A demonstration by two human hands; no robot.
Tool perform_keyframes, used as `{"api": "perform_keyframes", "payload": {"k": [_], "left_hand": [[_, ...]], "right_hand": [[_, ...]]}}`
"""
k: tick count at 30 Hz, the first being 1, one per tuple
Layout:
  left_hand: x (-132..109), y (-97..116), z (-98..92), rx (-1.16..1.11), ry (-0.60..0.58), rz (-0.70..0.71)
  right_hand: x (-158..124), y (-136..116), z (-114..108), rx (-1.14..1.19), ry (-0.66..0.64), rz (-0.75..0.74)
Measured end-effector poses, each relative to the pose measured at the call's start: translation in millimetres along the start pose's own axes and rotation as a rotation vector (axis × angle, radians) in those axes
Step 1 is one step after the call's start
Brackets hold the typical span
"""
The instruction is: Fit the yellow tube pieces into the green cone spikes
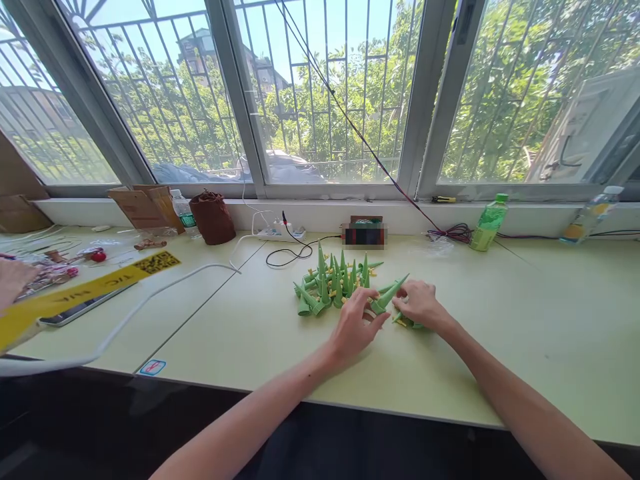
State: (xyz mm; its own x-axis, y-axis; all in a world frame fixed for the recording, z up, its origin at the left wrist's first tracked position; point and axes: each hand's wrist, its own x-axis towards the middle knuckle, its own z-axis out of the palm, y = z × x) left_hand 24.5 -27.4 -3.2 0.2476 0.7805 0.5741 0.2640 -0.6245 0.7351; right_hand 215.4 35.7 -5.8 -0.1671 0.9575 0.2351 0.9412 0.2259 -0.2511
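My left hand (354, 325) holds a green plastic cone-shaped spike (391, 293) by its wide base, with the pointed end tilted up to the right. Beside it, my right hand (419, 301) is closed, fingertips bent down close to the held spike; whatever they pinch is hidden. Partly under the right hand lie a few more green pieces with a yellow part (400, 322). Just beyond my left hand stands a cluster of similar green spikes (323, 283), several upright and some lying down, with small yellow valve-like parts among them.
Along the window sill are a power strip (280, 231), a brown bag (213, 219), a cardboard box (145, 210) and a green bottle (490, 223). A white cable (165, 287) crosses the table at left. Another person's hand (17, 279) is at the far left beside a yellow strip (90, 290).
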Motion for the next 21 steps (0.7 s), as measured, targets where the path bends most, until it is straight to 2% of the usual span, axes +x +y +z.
{"api": "perform_keyframes", "payload": {"k": [4, 9, 16, 21], "left_hand": [[0.1, -0.8, -1.1, 0.067, -0.039, 0.051], [1.1, 0.9, -1.1, 0.005, -0.027, 0.034], [2.9, 5.9, -0.1, -0.175, 0.013, -0.06], [3.9, 10.5, -0.4, -0.318, 0.039, -0.141]], "right_hand": [[-0.3, -3.1, -1.5, 0.018, -0.038, 0.026], [-1.0, -2.5, -2.1, 0.104, -0.012, -0.014], [-0.5, -2.4, -1.8, 0.286, 0.142, -0.176], [-4.9, -14.8, -7.2, 0.501, 0.254, -0.28]]}}
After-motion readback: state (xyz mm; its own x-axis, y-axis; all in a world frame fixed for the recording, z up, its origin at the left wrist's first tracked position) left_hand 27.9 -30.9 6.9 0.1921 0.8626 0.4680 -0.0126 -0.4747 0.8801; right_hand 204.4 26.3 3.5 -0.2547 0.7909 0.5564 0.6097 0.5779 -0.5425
